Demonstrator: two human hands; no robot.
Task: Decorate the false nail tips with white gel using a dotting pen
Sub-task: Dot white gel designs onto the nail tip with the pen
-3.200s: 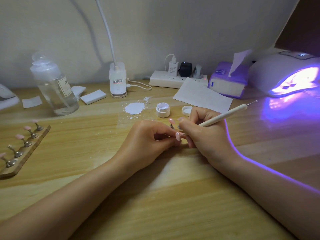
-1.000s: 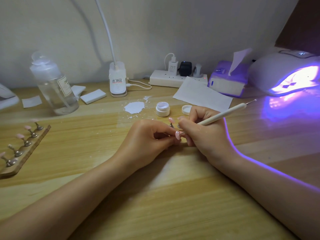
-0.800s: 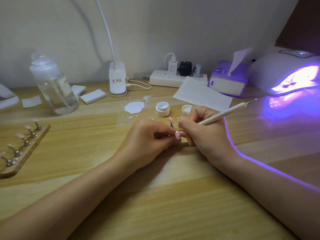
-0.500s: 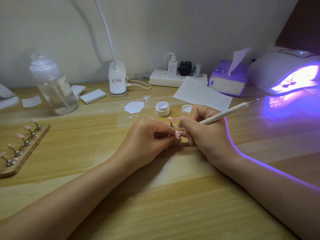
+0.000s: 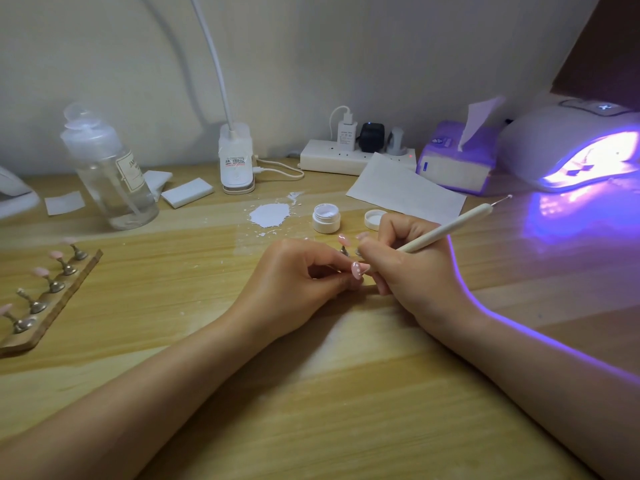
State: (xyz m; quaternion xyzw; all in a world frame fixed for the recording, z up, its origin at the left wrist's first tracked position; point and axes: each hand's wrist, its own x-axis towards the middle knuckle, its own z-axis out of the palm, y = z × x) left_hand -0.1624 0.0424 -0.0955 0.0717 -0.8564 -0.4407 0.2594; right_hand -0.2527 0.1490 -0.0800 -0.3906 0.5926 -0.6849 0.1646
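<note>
Head view shows a pink nail tip [image 5: 356, 270] pinched in the left hand [image 5: 294, 285] fingers at counter centre, the right hand [image 5: 415, 271] gripping the dotting pen [image 5: 446, 232] against it. Two more tips [image 5: 344, 240] stand just behind. One open gel jar [image 5: 326, 218], its lid [image 5: 373, 219]. Five tips on the wooden holder [image 5: 48, 306] left. Pale wood counter [image 5: 311, 410], plain wall, glowing nail lamp [image 5: 581, 147] right.

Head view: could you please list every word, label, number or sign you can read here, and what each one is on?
"JM...": bottle label, only the first letters legible; the rest is blurred.
Lamp base label: print too small to read.
White charger: print too small to read.
Tissue box logo: blurred.
Nail lamp top: lit symbol, unreadable.
</note>
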